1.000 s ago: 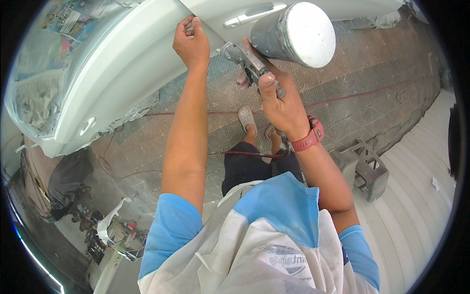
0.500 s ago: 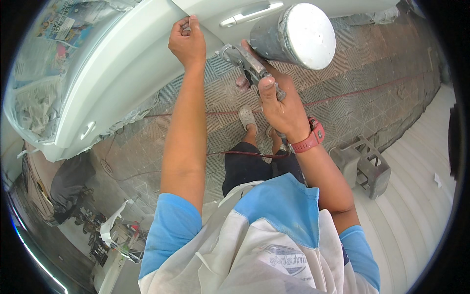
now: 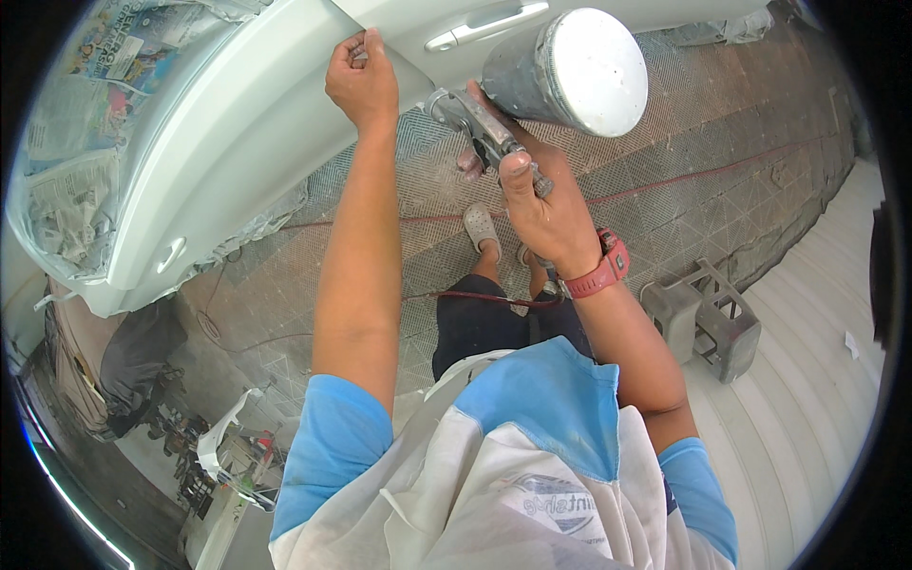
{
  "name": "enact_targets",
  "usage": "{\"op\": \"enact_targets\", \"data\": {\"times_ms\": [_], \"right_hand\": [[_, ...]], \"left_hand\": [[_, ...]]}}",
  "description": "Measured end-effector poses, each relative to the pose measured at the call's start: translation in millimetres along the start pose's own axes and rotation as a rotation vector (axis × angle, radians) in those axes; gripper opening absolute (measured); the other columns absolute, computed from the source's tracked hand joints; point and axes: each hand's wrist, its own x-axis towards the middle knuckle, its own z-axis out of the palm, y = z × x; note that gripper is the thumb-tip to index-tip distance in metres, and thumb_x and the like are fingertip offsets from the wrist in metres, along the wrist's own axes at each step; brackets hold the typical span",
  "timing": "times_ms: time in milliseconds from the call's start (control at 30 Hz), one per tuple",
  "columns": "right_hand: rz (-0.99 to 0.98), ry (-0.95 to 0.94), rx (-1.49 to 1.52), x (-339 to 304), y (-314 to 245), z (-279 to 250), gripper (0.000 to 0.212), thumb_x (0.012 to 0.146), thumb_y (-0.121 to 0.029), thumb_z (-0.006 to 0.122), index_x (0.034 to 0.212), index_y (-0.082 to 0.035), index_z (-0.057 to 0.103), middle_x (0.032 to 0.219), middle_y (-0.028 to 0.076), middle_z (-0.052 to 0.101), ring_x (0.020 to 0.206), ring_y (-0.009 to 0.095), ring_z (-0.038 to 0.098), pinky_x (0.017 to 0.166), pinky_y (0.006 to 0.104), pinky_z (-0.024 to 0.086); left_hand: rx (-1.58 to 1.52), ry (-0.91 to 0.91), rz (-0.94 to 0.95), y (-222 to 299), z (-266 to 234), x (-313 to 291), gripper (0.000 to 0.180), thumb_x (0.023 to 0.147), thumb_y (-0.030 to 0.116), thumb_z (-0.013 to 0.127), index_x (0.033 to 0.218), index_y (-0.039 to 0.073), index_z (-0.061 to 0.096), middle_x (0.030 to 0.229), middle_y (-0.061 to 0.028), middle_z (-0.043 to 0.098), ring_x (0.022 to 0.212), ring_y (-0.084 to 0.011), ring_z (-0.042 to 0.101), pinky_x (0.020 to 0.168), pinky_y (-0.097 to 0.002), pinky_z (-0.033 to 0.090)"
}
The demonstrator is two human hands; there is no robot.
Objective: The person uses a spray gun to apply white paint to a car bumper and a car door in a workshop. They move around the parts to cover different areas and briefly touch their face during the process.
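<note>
My right hand (image 3: 551, 223) is wrapped round the grip of a metal spray gun (image 3: 475, 123), thumb over its rear end. A grey, paint-spattered cup (image 3: 521, 76) with a white lid (image 3: 598, 71) sits on the gun, tilted to the right. The gun's nozzle end is toward a pale, glossy car body (image 3: 218, 133). My left hand (image 3: 369, 85) is closed beside a seam in that body, its fingers curled in and its thumb pointing up. What the left fingers hold, if anything, is hidden. A silver-white door handle (image 3: 486, 27) lies between the two hands, farther off.
Newspaper masking (image 3: 114, 66) covers the car's windows at upper left. A red hose (image 3: 494, 298) runs near my legs, and another red line (image 3: 703, 175) crosses the patterned floor (image 3: 722, 114). A grey step stool (image 3: 708, 323) stands at my right. Parts clutter a stand at lower left.
</note>
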Motion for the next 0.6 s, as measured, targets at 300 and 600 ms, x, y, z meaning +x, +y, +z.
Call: {"op": "enact_targets", "data": {"times_ms": [300, 600], "right_hand": [[0.013, 0.025, 0.082, -3.5, 0.0, 2.7, 0.09, 0.106, -0.077, 0.044, 0.159, -0.005, 0.055, 0.104, 0.022, 0.08, 0.12, 0.033, 0.074, 0.113, 0.0454, 0.048], [0.008, 0.028, 0.079, -3.9, 1.5, 5.3, 0.091, 0.105, -0.078, 0.044, 0.159, -0.005, 0.055, 0.101, 0.023, 0.08, 0.117, 0.032, 0.075, 0.11, 0.0452, 0.05]], "left_hand": [[-0.013, -0.014, -0.035, 1.9, -2.9, 0.0, 0.035, 0.095, 0.03, 0.078, 0.105, -0.003, 0.078, 0.085, -0.0078, 0.075, 0.069, -0.0146, 0.064, 0.07, -0.0314, 0.054], [-0.038, -0.003, -0.013, -1.6, -3.1, 2.4, 0.029, 0.094, 0.023, 0.073, 0.102, -0.004, 0.078, 0.073, -0.005, 0.071, 0.06, -0.013, 0.061, 0.065, -0.0315, 0.053]]}}
